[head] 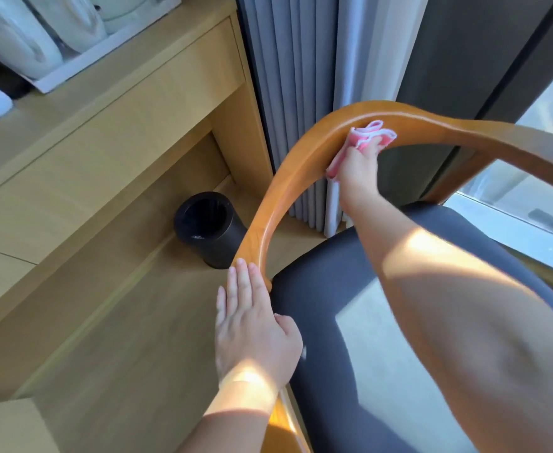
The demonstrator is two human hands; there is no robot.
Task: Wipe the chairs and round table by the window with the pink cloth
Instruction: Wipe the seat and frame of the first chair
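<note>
Fingers (pixel 370 150) of the right hand (pixel 356 173) curled round the pink cloth (pixel 371 135), pressing it against the inner face of the curved wooden backrest (pixel 278 191), while the left hand (pixel 252 325) lay flat, fingers straight, on its near end beside the dark seat (pixel 327 276).

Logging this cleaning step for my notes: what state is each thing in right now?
pink cloth: bunched, pressed against the chair rail.
right hand: grips the pink cloth.
left hand: flat, fingers straight, resting on the chair rail.
black bin: upright, no lid, on the floor.
curtain: gathered in folds.
</note>
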